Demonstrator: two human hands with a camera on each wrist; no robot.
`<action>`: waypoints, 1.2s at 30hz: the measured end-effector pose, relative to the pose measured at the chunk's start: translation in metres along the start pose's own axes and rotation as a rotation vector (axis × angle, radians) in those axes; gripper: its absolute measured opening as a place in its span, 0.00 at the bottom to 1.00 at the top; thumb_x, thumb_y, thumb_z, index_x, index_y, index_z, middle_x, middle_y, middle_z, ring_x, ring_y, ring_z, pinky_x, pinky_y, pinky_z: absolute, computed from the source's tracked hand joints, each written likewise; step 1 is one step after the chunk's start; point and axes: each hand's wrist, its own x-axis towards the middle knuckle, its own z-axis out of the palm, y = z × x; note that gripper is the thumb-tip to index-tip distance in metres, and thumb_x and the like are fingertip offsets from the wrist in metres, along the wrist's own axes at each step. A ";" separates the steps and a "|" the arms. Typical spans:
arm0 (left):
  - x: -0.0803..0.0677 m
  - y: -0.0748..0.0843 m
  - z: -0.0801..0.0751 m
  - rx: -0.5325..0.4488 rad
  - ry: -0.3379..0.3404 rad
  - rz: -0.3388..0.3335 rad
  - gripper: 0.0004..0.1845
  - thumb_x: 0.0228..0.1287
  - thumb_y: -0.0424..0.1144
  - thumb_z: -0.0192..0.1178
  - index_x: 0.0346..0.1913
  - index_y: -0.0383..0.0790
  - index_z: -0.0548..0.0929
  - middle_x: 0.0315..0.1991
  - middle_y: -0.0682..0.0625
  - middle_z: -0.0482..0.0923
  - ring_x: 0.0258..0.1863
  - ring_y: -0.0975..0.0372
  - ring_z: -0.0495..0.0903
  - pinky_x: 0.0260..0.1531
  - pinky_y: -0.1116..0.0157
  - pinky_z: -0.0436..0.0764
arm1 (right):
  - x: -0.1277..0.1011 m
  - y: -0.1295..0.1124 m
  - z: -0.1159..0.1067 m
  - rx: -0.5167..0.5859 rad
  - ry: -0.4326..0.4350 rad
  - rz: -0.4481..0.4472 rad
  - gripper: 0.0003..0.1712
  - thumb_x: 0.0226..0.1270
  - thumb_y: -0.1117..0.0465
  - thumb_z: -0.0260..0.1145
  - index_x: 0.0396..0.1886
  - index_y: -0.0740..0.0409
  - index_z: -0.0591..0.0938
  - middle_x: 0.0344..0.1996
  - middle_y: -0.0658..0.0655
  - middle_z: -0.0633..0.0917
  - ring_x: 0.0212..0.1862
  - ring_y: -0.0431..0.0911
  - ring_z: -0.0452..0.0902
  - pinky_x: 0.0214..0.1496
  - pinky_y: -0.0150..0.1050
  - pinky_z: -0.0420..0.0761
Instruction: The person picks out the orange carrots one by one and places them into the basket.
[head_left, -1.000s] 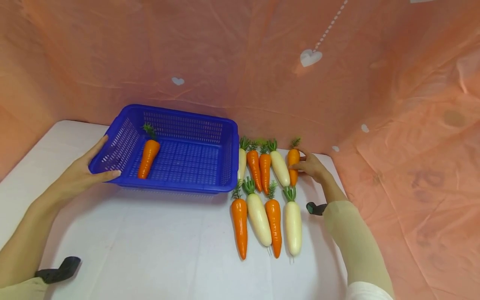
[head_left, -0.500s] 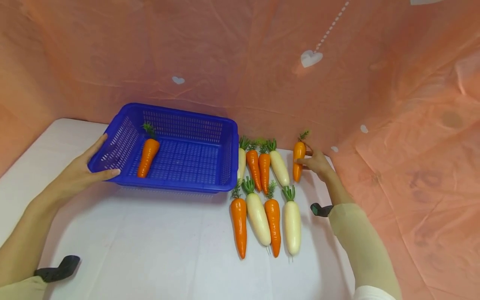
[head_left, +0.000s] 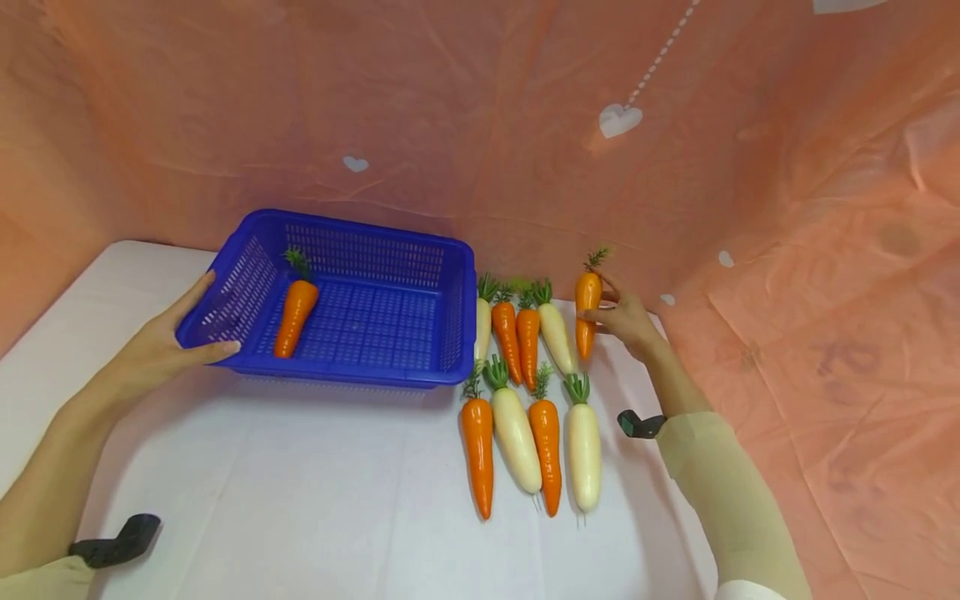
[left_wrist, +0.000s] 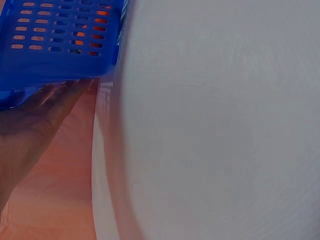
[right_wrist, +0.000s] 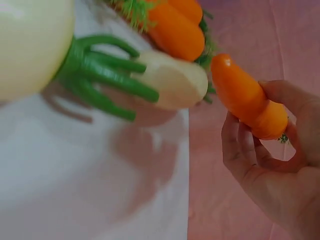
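- Nearest lie four toy vegetables in a row on the white table (head_left: 315, 483): a long carrot (head_left: 478, 446), a white radish (head_left: 516, 425), another carrot (head_left: 547, 442) and a second radish (head_left: 583, 442), leaves pointing away.
- Behind them a second row (head_left: 525, 329) lies just beside the basket.
- The right hand (head_left: 626, 321) grasps a small orange carrot (head_left: 587, 304), fingers curled round it, lifted clear of the table (tip down, probably for carrying).
- The left hand (head_left: 161, 346) clasps the blue basket (head_left: 420, 250) by its near left corner, seemingly to steady it.
- Inside the basket lies one carrot (head_left: 296, 312), by the left wall.
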 end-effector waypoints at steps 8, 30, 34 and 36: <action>-0.003 0.001 -0.002 0.015 0.015 0.008 0.53 0.69 0.48 0.61 0.77 0.68 0.29 0.79 0.36 0.26 0.74 0.32 0.29 0.65 0.28 0.35 | 0.001 -0.018 0.016 0.026 -0.074 -0.048 0.51 0.66 0.68 0.67 0.81 0.44 0.51 0.70 0.69 0.62 0.62 0.64 0.72 0.47 0.39 0.85; 0.001 0.004 -0.002 0.044 0.023 0.015 0.54 0.66 0.49 0.64 0.79 0.62 0.32 0.78 0.33 0.30 0.73 0.29 0.34 0.64 0.26 0.38 | -0.009 -0.064 0.065 0.016 -0.161 -0.118 0.51 0.64 0.67 0.71 0.80 0.42 0.54 0.69 0.65 0.66 0.55 0.59 0.79 0.45 0.44 0.86; 0.001 0.003 -0.002 0.048 0.019 0.006 0.55 0.66 0.49 0.64 0.80 0.60 0.32 0.78 0.32 0.29 0.73 0.29 0.33 0.64 0.26 0.38 | -0.010 -0.073 0.076 0.000 -0.172 -0.122 0.51 0.63 0.67 0.71 0.80 0.42 0.56 0.67 0.67 0.67 0.53 0.60 0.80 0.50 0.51 0.85; 0.001 0.003 -0.001 0.046 0.015 0.007 0.54 0.66 0.49 0.64 0.80 0.58 0.32 0.78 0.32 0.29 0.73 0.29 0.33 0.63 0.26 0.38 | -0.011 -0.077 0.082 -0.005 -0.182 -0.132 0.50 0.63 0.67 0.71 0.79 0.41 0.57 0.67 0.67 0.67 0.54 0.60 0.80 0.51 0.53 0.84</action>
